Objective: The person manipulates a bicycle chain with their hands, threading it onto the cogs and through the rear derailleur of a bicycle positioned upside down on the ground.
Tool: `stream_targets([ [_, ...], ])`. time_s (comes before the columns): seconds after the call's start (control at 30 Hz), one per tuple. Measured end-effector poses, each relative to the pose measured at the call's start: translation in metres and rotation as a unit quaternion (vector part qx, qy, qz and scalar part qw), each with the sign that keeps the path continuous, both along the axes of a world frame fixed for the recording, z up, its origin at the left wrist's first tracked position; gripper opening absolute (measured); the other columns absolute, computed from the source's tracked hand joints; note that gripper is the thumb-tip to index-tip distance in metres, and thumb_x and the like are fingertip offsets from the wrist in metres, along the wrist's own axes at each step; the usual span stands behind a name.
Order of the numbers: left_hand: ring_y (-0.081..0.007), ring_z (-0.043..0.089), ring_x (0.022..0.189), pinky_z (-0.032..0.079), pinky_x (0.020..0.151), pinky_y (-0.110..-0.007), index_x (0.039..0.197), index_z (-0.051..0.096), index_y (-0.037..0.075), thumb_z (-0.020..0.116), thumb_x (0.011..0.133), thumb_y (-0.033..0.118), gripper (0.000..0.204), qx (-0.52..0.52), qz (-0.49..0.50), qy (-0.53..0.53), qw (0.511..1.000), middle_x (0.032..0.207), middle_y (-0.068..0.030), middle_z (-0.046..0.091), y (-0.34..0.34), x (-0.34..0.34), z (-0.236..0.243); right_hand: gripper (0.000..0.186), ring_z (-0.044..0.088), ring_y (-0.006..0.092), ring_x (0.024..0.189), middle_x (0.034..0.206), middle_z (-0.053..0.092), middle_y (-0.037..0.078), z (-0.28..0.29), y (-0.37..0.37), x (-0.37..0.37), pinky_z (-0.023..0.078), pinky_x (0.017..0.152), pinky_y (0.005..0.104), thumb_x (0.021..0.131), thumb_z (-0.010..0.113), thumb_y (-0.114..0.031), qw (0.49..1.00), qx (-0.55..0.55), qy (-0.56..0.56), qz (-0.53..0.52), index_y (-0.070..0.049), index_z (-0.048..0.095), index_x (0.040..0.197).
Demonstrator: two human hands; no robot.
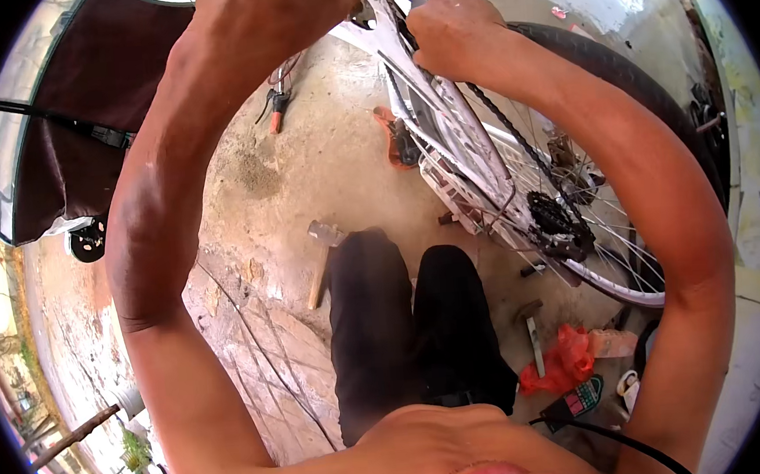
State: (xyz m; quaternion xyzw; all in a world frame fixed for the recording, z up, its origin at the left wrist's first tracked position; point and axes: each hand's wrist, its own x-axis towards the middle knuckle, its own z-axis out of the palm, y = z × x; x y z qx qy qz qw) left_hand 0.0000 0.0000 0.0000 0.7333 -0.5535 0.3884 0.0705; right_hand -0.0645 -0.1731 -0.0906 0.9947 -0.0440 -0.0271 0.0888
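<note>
A white bicycle frame (470, 138) lies tipped in front of me, slanting from the top middle toward the right. My left hand (285, 10) is at the top edge by the frame's crank area, its fingers curled and partly cut off by the picture's edge. Closed beside it, my right hand (455, 31) presses near the front of the chain (514, 139). What either hand grips cannot be made out. The chain runs back to dark rear sprockets (558, 220) on the spoked wheel, whose black tyre (619, 62) passes behind my right forearm.
A hammer (318, 281) lies by my left knee. Another hammer (536, 349) rests on a red plastic bag (561, 372), beside a brick (613, 342). Ahead are a red-ended lever (276, 112) and an orange-and-black object (398, 139). Dark brown fabric (113, 71) stands at left.
</note>
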Motion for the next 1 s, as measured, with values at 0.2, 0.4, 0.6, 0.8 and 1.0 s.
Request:
stream_targets([
  [0.2,-0.0365,0.069,0.093,0.055,0.079,-0.044,0.128,0.060,0.014,0.070,0.089,0.021,0.041,0.102,0.129,0.203,0.965,0.107,-0.0136,0.069,-0.017,0.134,0.030,0.026,0.069,0.0412,0.093,0.097,0.071,0.025,0.030,-0.032,0.016,0.055,0.085,0.0497,0.080,0.062,-0.020,0.961,0.244,-0.067,-0.116,-0.001,0.072,0.095],
  [0.4,-0.0362,0.066,0.104,0.054,0.082,-0.047,0.131,0.061,0.015,0.067,0.089,0.016,0.043,0.123,0.131,0.273,0.945,0.115,-0.0135,0.066,-0.004,0.218,-0.026,0.027,0.068,0.0411,0.090,0.090,0.070,0.021,0.036,-0.030,0.023,0.053,0.083,0.0493,0.079,0.066,-0.019,0.908,0.388,-0.083,-0.133,-0.001,0.071,0.099],
  [0.6,-0.0375,0.063,0.104,0.053,0.084,-0.048,0.129,0.059,0.009,0.065,0.088,0.014,0.043,0.131,0.098,0.393,0.905,0.116,-0.0147,0.062,-0.004,0.238,-0.091,0.027,0.065,0.0379,0.096,0.100,0.067,0.017,0.038,-0.031,0.024,0.052,0.085,0.0455,0.085,0.067,-0.017,0.885,0.431,-0.132,-0.114,-0.003,0.072,0.108],
  [0.8,-0.0387,0.063,0.102,0.052,0.082,-0.049,0.124,0.060,0.008,0.064,0.088,0.010,0.036,0.136,0.068,0.477,0.866,0.111,-0.0161,0.064,-0.009,0.221,-0.173,0.026,0.064,0.0372,0.092,0.097,0.066,0.018,0.060,-0.038,0.052,0.051,0.082,0.0437,0.087,0.065,-0.010,0.843,0.508,-0.147,-0.103,-0.001,0.069,0.111],
  [1.0,-0.0403,0.065,0.100,0.052,0.082,-0.048,0.118,0.061,0.006,0.065,0.091,0.014,0.028,0.169,0.047,0.665,0.726,0.108,-0.0183,0.067,-0.026,0.162,-0.219,0.029,0.063,0.0355,0.095,0.097,0.064,0.015,0.049,-0.044,0.049,0.052,0.083,0.0429,0.087,0.065,-0.014,0.858,0.488,-0.117,-0.114,-0.003,0.071,0.113],
])
